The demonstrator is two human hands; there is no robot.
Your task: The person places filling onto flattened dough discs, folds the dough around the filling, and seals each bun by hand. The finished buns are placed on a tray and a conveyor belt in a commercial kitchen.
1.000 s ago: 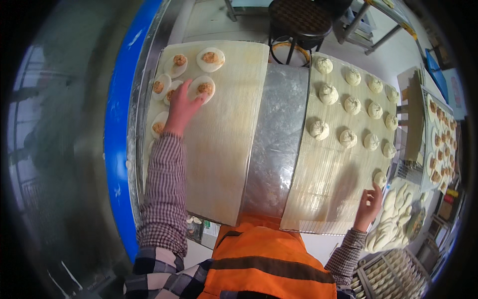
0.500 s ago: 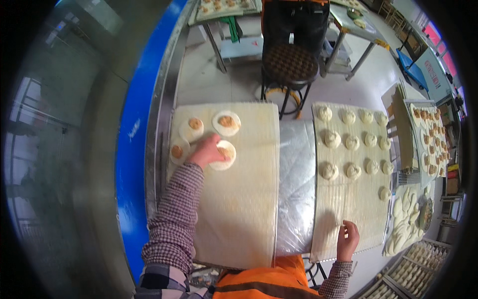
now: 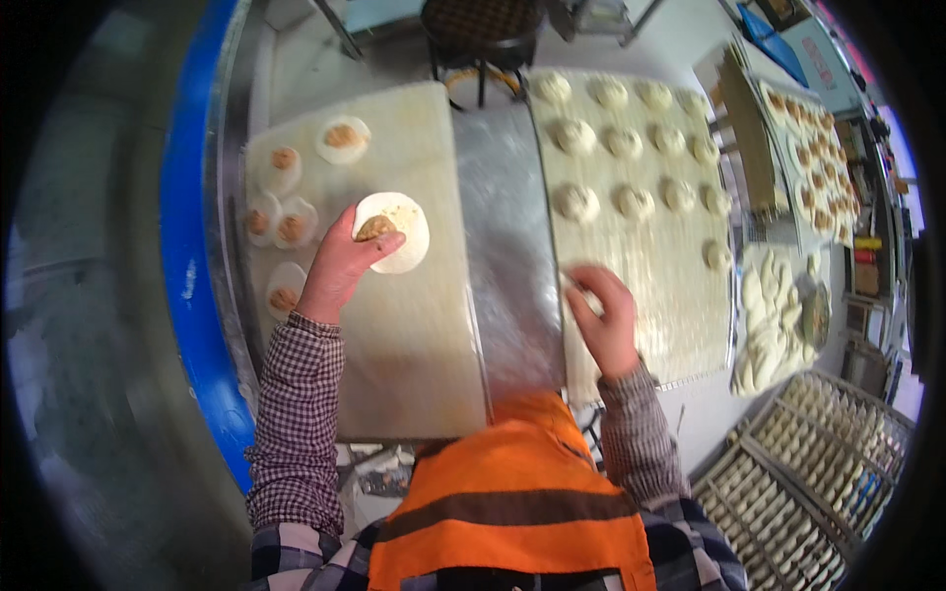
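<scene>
My left hand [image 3: 340,264] holds a round dough wrapper [image 3: 397,230] with a lump of brown filling on it, lifted over the left white board [image 3: 414,335]. Several more filled wrappers [image 3: 285,187] lie flat at the board's far left. My right hand [image 3: 603,317] hovers over the near edge of the right board [image 3: 670,325], fingers curled; whether it grips something I cannot tell. Rows of shaped white buns [image 3: 631,148] cover that right board.
A metal strip [image 3: 503,246] runs between the two boards. A blue rim [image 3: 192,266] borders the left side. A stool [image 3: 481,25] stands beyond the table. Trays of buns [image 3: 808,167], a dough pile [image 3: 778,325] and wire racks [image 3: 798,473] sit at the right.
My left hand has picked the filled wrapper up off the board and drawn it toward me. My right hand has moved from the board's right edge inward to its near left part.
</scene>
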